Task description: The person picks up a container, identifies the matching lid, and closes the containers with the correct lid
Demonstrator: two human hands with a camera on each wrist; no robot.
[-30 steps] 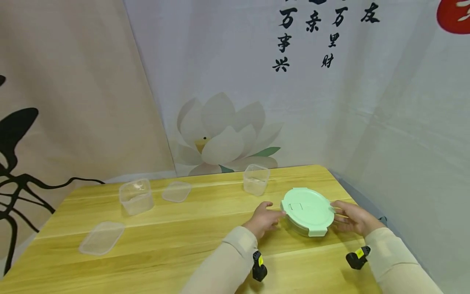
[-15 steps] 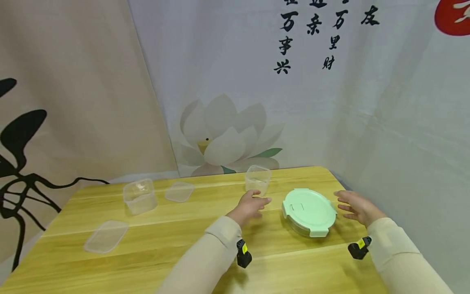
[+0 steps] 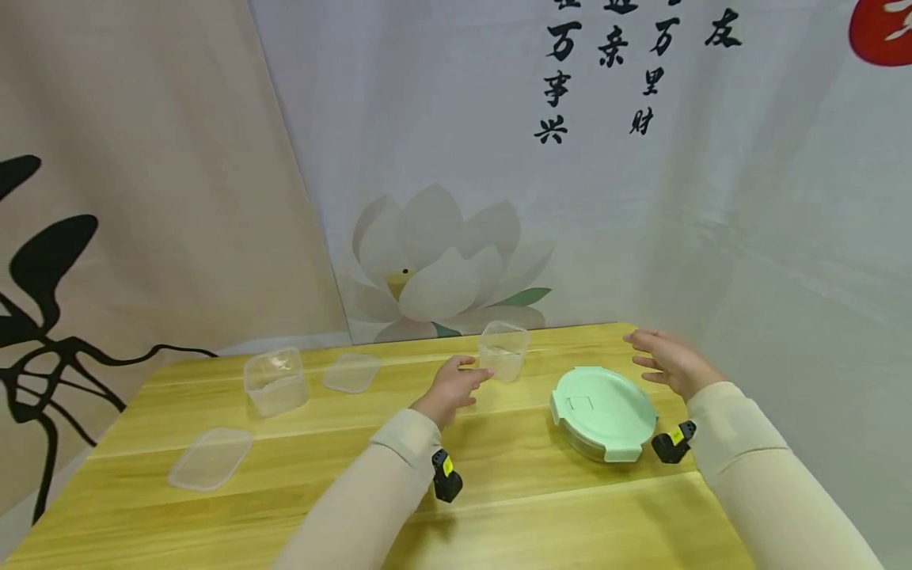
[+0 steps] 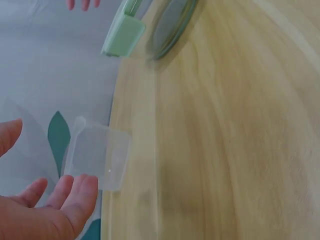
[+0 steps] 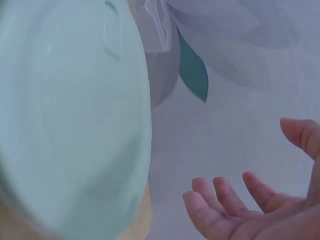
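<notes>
A round container with a pale green clip-on lid [image 3: 606,408] sits on the right part of the table. My right hand [image 3: 670,360] hovers beyond its far right side, fingers spread and holding nothing; in the right wrist view the green lid [image 5: 75,120] fills the left half. My left hand [image 3: 452,388] is in the air at the near left of a small clear plastic tub [image 3: 503,348], its fingers loosely extended. From the left wrist, that tub [image 4: 97,155] appears just past the fingertips. Neither hand grips anything.
On the left of the wooden table [image 3: 321,491] stands another clear tub [image 3: 276,382]. Two flat translucent lids lie near it, a smaller lid [image 3: 352,373] and a larger lid [image 3: 210,459]. A printed cloth [image 3: 442,158] hangs behind the table.
Both hands have left the green-lidded container. The left moved left and away toward the small tub; the right rose and moved farther back. The container stayed in place.
</notes>
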